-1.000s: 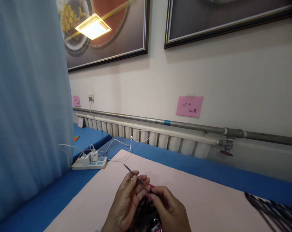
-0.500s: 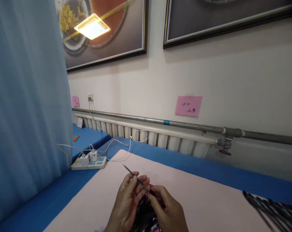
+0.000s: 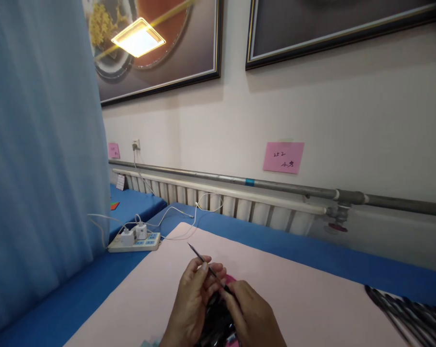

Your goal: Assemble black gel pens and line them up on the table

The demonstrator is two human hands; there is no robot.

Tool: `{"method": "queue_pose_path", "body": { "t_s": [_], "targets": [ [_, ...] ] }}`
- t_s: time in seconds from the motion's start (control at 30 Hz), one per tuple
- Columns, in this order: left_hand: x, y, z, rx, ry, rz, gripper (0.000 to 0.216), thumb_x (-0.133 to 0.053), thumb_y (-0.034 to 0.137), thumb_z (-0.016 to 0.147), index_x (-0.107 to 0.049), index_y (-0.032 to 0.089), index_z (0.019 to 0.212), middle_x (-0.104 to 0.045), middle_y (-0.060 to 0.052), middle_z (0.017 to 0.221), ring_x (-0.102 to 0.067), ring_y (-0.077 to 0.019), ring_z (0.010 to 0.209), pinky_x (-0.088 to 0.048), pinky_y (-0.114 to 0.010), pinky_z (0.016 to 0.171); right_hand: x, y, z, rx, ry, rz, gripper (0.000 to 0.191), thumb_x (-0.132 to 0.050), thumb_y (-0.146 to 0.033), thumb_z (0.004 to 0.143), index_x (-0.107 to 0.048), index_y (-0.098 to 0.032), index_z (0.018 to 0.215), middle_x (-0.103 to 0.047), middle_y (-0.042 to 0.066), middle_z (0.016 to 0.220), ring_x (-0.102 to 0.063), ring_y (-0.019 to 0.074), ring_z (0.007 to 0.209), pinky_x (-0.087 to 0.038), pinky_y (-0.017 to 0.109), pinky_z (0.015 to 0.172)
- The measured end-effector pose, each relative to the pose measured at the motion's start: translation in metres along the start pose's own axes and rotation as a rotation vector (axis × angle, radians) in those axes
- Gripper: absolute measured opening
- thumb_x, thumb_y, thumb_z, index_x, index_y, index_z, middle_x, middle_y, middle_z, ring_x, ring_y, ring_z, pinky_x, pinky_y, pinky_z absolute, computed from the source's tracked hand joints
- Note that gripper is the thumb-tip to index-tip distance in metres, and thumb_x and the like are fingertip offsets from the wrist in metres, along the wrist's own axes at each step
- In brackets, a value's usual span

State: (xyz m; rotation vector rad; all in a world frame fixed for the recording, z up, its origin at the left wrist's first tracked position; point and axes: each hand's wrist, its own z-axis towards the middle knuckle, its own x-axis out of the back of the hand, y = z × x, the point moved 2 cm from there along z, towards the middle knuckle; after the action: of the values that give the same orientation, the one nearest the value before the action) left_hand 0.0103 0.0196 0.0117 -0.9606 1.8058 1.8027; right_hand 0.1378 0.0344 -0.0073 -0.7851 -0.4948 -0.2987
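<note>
Both hands are low over the near edge of the worktop (image 3: 311,299), close together. The left hand (image 3: 191,306) has its fingers (image 3: 203,270) curled round a thin dark rod (image 3: 203,260), pinching it near the middle; the rod slants up and away to the left, its fine tip standing free above the pale pink sheet (image 3: 149,294). The right hand (image 3: 252,315) is closed on the lower end of the same rod, fingertips pressed together just beside the left thumb. Between and under the two hands is a dark bundle (image 3: 216,325), partly hidden by the palms, so I cannot tell just what it is; a bit of bright pink (image 3: 230,278) shows at its top, touching the fingers.

The pink sheet lies over a blue cover (image 3: 311,258). Off to the left, on the blue, a white power strip (image 3: 134,242) with two chargers plugged in, its white cables (image 3: 181,214) looping back to the radiator (image 3: 239,205). At the far right edge of the sheet, well apart from the hands, lies a heap of dark rods (image 3: 409,311). A pink note (image 3: 283,157) is stuck on the wall above a grey pipe (image 3: 348,196), and a blue curtain (image 3: 40,144) hangs on the left.
</note>
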Motion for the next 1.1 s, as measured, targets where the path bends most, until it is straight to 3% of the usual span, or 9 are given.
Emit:
{"method": "queue_pose_path", "body": {
  "t_s": [0.13, 0.23, 0.33, 0.47, 0.57, 0.67, 0.8, 0.93, 1.1],
  "targets": [
    [0.0020, 0.0025, 0.0021, 0.011, 0.000, -0.008, 0.022, -0.066, 0.025, 0.076, -0.056, 0.016, 0.094, -0.071, -0.009, 0.086, -0.068, -0.0207, 0.084, -0.052, -0.032, 0.078, -0.0057, -0.0053, 0.0011, -0.272, -0.061, 0.298, 0.035, -0.042, -0.048, 0.088, -0.056, -0.024, 0.067, -0.059, -0.001, 0.061, -0.052, 0.0150, 0.052, -0.040, 0.025, 0.051],
    [0.0041, 0.0037, 0.0027, 0.018, 0.029, 0.003, 0.022, -0.065, 0.023, 0.077, -0.055, 0.015, 0.095, -0.071, -0.010, 0.086, -0.068, -0.0207, 0.084, -0.052, -0.031, 0.078, -0.0085, -0.0075, 0.0009, -0.371, -0.043, 0.372, 0.029, -0.049, -0.049, 0.082, -0.057, -0.023, 0.071, -0.058, -0.002, 0.060, -0.050, 0.0146, 0.051, -0.038, 0.025, 0.049],
    [0.0051, 0.0035, 0.0029, 0.008, 0.045, 0.010, 0.022, -0.065, 0.022, 0.077, -0.055, 0.015, 0.096, -0.071, -0.011, 0.086, -0.069, -0.0212, 0.085, -0.052, -0.032, 0.079, -0.0064, -0.0072, 0.0005, -0.334, 0.026, 0.275, 0.016, -0.059, -0.039, 0.075, -0.056, -0.024, 0.073, -0.058, -0.002, 0.064, -0.051, 0.0155, 0.057, -0.041, 0.025, 0.056],
    [0.0053, 0.0029, 0.0023, 0.009, 0.043, 0.007, 0.022, -0.064, 0.022, 0.078, -0.054, 0.015, 0.096, -0.071, -0.010, 0.086, -0.069, -0.0218, 0.086, -0.052, -0.034, 0.082, -0.0028, -0.0084, 0.0005, -0.222, 0.037, 0.209, 0.016, -0.051, -0.035, 0.083, -0.058, -0.024, 0.074, -0.063, 0.001, 0.072, -0.056, 0.0171, 0.066, -0.041, 0.026, 0.064],
    [0.0055, 0.0031, 0.0021, 0.010, 0.045, 0.008, 0.021, -0.063, 0.022, 0.079, -0.053, 0.015, 0.096, -0.071, -0.010, 0.085, -0.068, -0.0218, 0.086, -0.052, -0.034, 0.082, -0.0033, -0.0092, 0.0008, -0.235, -0.017, 0.229, 0.022, -0.045, -0.035, 0.088, -0.057, -0.024, 0.073, -0.061, 0.000, 0.065, -0.054, 0.0158, 0.059, -0.040, 0.025, 0.057],
    [0.0055, 0.0030, 0.0026, 0.017, 0.049, 0.017, 0.021, -0.063, 0.022, 0.079, -0.053, 0.015, 0.097, -0.071, -0.010, 0.087, -0.068, -0.0217, 0.086, -0.052, -0.033, 0.081, -0.0034, -0.0075, 0.0006, -0.269, -0.037, 0.163, 0.011, -0.053, -0.033, 0.083, -0.054, -0.024, 0.076, -0.060, -0.001, 0.066, -0.053, 0.0152, 0.057, -0.041, 0.024, 0.054],
    [0.0048, 0.0028, 0.0032, 0.020, 0.034, 0.021, 0.022, -0.063, 0.022, 0.079, -0.054, 0.015, 0.097, -0.071, -0.011, 0.086, -0.068, -0.0209, 0.085, -0.052, -0.033, 0.081, -0.0012, -0.0063, 0.0003, -0.156, -0.073, 0.039, 0.013, -0.050, -0.030, 0.085, -0.050, -0.024, 0.073, -0.062, 0.000, 0.070, -0.057, 0.0159, 0.062, -0.044, 0.024, 0.058],
    [0.0061, 0.0017, 0.0047, 0.015, 0.022, 0.013, 0.022, -0.064, 0.024, 0.077, -0.055, 0.015, 0.095, -0.070, -0.011, 0.085, -0.068, -0.0193, 0.081, -0.052, -0.033, 0.080, -0.0012, -0.0063, -0.0005, -0.081, -0.142, -0.029, 0.015, -0.040, -0.027, 0.090, -0.052, -0.024, 0.082, -0.066, 0.003, 0.082, -0.062, 0.0172, 0.073, -0.046, 0.024, 0.060],
    [0.0091, 0.0000, 0.0062, 0.008, 0.033, 0.069, 0.024, -0.065, 0.028, 0.076, -0.056, 0.015, 0.094, -0.070, -0.012, 0.085, -0.067, -0.0191, 0.077, -0.052, -0.033, 0.075, -0.0014, -0.0048, 0.0002, 0.033, -0.095, -0.138, 0.009, -0.044, -0.025, 0.088, -0.052, -0.024, 0.086, -0.065, 0.004, 0.082, -0.063, 0.0182, 0.075, -0.046, 0.024, 0.058]
  ]
}}
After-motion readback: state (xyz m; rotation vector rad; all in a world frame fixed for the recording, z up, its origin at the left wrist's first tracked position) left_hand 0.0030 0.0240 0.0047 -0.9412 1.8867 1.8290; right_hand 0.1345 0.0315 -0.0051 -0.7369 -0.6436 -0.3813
